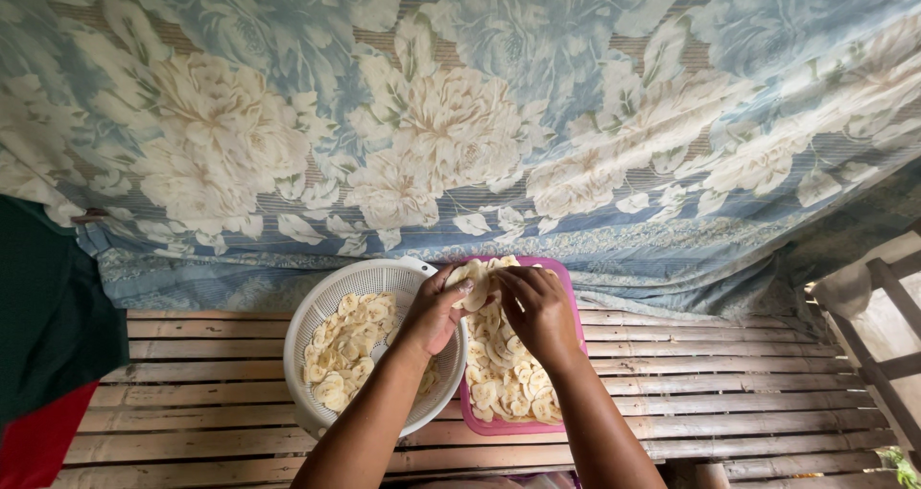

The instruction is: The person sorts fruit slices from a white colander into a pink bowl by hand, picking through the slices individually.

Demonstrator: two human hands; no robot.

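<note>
Both hands meet over the far end of a pink tray [568, 302] heaped with pale banana slices [504, 374]. The left hand [434, 314] has its grip closed on a slice [470, 280], pinched at the fingertips. The right hand [537, 309] curls its fingers onto the same slice, so the 2 hands touch. Just left of the tray, touching it, sits a white colander [326, 302] holding more slices. Both rest on a slatted bamboo worktop [720, 393]. A floral blue cloth [460, 115] hangs behind.
</note>
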